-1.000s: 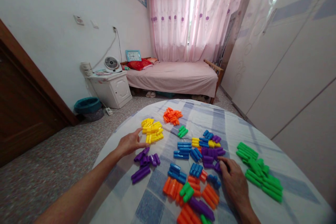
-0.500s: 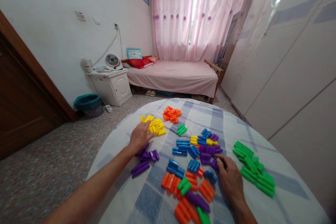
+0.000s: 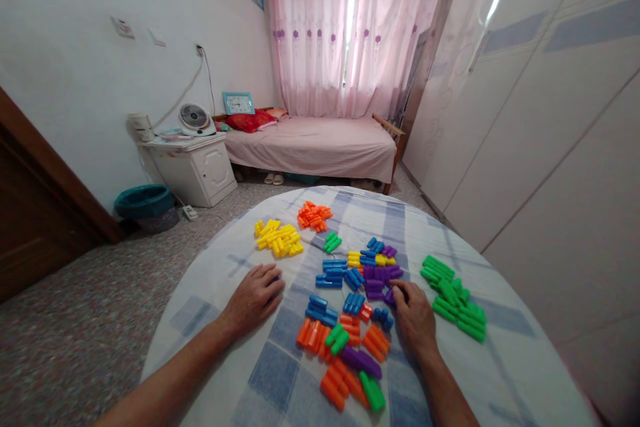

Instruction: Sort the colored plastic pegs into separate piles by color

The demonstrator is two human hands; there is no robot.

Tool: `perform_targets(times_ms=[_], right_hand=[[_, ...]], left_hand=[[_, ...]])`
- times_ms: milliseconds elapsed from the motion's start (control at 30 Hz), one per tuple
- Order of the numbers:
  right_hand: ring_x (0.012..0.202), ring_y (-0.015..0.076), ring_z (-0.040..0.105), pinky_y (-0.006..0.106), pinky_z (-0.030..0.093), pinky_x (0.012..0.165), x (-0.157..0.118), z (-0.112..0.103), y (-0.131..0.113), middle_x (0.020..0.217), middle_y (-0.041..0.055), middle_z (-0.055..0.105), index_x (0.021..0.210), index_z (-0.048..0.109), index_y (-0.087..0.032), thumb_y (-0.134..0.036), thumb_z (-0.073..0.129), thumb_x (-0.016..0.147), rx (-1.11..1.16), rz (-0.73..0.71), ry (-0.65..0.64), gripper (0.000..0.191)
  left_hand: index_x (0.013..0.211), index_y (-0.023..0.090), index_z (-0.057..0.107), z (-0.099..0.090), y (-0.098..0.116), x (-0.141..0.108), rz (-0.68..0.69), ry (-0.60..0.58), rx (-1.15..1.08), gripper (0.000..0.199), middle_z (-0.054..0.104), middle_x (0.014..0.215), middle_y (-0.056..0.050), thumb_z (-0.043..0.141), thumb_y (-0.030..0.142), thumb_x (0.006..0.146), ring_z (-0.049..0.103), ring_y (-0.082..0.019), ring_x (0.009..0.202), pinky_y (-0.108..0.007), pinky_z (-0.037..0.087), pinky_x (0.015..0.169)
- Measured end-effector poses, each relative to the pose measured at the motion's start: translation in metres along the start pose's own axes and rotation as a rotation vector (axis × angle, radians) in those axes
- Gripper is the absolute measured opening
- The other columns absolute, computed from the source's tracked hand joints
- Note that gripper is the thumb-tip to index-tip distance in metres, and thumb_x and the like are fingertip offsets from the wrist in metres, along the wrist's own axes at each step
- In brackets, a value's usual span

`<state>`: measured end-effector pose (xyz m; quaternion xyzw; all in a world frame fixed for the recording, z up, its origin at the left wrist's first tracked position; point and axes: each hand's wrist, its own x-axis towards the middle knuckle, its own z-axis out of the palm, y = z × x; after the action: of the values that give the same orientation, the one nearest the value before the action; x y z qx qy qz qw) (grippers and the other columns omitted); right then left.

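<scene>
My left hand (image 3: 255,300) had drawn back from the yellow blocks (image 3: 279,239) to their near side, its grip hidden from me. On the table (image 3: 510,373), well right of them, my right hand (image 3: 415,317) touched purple blocks (image 3: 380,273); I couldn't tell if it pinched any. Green blocks (image 3: 454,293) lay farther right, orange blocks (image 3: 314,216) just beyond the yellow ones.

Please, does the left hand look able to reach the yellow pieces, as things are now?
Yes, most likely. The left hand rests just on the near side of the yellow pieces, and only tablecloth shows between them, so nothing seems to block it.
</scene>
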<state>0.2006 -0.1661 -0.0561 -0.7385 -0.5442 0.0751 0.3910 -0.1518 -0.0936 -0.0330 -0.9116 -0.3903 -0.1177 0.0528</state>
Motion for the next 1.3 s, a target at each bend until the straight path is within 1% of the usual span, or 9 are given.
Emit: perform_targets(times_ms=[67,167,267,367,500,667,833,1133,1300], right_hand=[[0.094,0.0202,0.053,0.033,0.038,0.086,0.0,0.0,0.001,0.095,0.0069,0.063,0.094,0.064,-0.018,-0.038,0.037,0.083,0.002,0.003,0.003,0.035],[0.094,0.02,0.053,0.033,0.038,0.085,-0.001,0.0,0.0,0.095,0.0067,0.063,0.093,0.064,-0.018,-0.038,0.036,0.084,0.012,0.004,0.01,0.035],[0.094,0.0199,0.053,0.032,0.038,0.085,-0.001,0.0,-0.001,0.096,0.0067,0.064,0.094,0.064,-0.019,-0.041,0.034,0.085,0.041,0.008,0.013,0.038],[0.094,0.0198,0.054,0.032,0.038,0.086,0.0,0.0,0.0,0.096,0.0069,0.064,0.093,0.065,-0.019,-0.042,0.033,0.086,0.071,0.023,0.021,0.04],[0.095,0.0197,0.054,0.031,0.038,0.086,0.0,0.0,0.002,0.096,0.0068,0.065,0.091,0.065,-0.019,-0.042,0.033,0.086,0.091,0.021,0.025,0.039],[0.093,0.02,0.054,0.031,0.038,0.085,0.0,0.0,0.003,0.095,0.0072,0.064,0.091,0.064,-0.019,-0.043,0.034,0.087,0.09,0.0,0.008,0.039],[0.094,0.02,0.055,0.031,0.039,0.084,0.0,0.0,0.004,0.095,0.0066,0.065,0.092,0.064,-0.019,-0.042,0.037,0.085,0.055,-0.001,0.014,0.037],[0.095,0.0216,0.053,0.034,0.038,0.086,0.001,0.0,0.008,0.097,0.0079,0.064,0.093,0.064,-0.018,-0.043,0.037,0.084,0.017,-0.017,-0.031,0.038],[0.096,0.0221,0.053,0.035,0.038,0.087,0.0,-0.002,0.004,0.098,0.0086,0.063,0.094,0.063,-0.017,-0.042,0.036,0.084,0.009,-0.025,-0.039,0.038]], left_hand=[[0.102,0.025,0.062,-0.002,0.002,0.003,-0.025,0.037,0.011,0.025,0.057,0.12,-0.008,0.045,0.028,0.085,0.042,-0.027,0.122,-0.05,0.028,0.106],[0.105,0.024,0.062,-0.008,0.022,0.008,-0.075,0.131,-0.067,0.027,0.05,0.131,-0.009,0.047,0.032,0.085,0.034,-0.029,0.13,-0.052,0.025,0.108],[0.11,0.026,0.06,-0.011,0.052,0.023,-0.16,0.188,-0.334,0.03,0.048,0.134,-0.006,0.043,0.036,0.088,0.036,-0.024,0.129,-0.045,0.03,0.108],[0.108,0.025,0.061,-0.003,0.074,0.048,-0.292,0.219,-0.654,0.034,0.052,0.129,-0.006,0.035,0.039,0.091,0.045,-0.02,0.122,-0.04,0.037,0.104],[0.105,0.017,0.063,0.021,0.077,0.075,-0.454,0.35,-0.898,0.039,0.058,0.119,-0.009,0.034,0.04,0.091,0.051,-0.02,0.115,-0.038,0.036,0.103],[0.105,0.019,0.063,0.037,0.069,0.075,-0.496,0.401,-1.04,0.037,0.061,0.115,-0.007,0.037,0.04,0.089,0.053,-0.019,0.112,-0.034,0.037,0.102],[0.101,0.018,0.063,0.032,0.072,0.073,-0.46,0.367,-1.018,0.037,0.063,0.107,-0.006,0.034,0.038,0.091,0.056,-0.018,0.106,-0.033,0.041,0.097],[0.092,0.019,0.065,0.039,0.075,0.076,-0.309,0.327,-0.715,0.036,0.065,0.1,-0.006,0.033,0.033,0.092,0.056,-0.019,0.097,-0.035,0.043,0.09],[0.089,0.018,0.065,0.037,0.075,0.076,-0.281,0.304,-0.629,0.035,0.066,0.096,-0.006,0.033,0.03,0.093,0.055,-0.019,0.094,-0.034,0.041,0.089]])
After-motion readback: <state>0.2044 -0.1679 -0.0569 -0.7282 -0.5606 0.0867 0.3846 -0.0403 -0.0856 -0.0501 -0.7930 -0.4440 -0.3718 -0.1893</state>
